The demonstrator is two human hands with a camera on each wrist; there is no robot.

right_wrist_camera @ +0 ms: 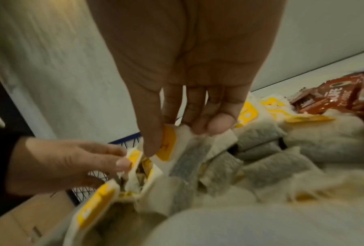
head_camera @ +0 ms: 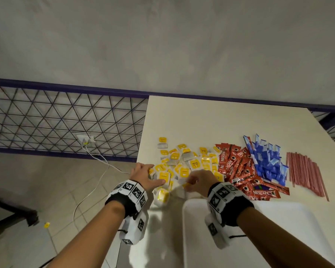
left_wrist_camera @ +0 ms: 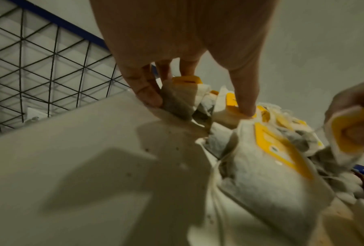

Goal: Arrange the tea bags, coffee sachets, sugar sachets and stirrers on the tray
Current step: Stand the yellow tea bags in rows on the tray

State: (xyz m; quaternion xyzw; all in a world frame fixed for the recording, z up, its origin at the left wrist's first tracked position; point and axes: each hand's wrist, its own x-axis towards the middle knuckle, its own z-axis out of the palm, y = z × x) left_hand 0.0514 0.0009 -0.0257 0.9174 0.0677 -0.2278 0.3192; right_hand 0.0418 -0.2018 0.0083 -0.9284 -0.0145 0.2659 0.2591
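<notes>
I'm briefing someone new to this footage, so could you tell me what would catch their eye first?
Four colour-sorted heaps on the white table: yellow-tagged tea bags at left, then red coffee sachets, blue sugar sachets and stirrers at right. The left hand and right hand work the tea bags; the white tray lies nearest.

Far half of surface [head_camera: 211, 117] bare, open to pass. Near side crowded: tea bags [head_camera: 184, 163], coffee sachets [head_camera: 240, 171], sugar sachets [head_camera: 267, 157], stirrers [head_camera: 306, 173] side by side; tray [head_camera: 278, 229] just below them.

Bare room: tiled floor [head_camera: 70, 190], plain wall [head_camera: 162, 45]
</notes>
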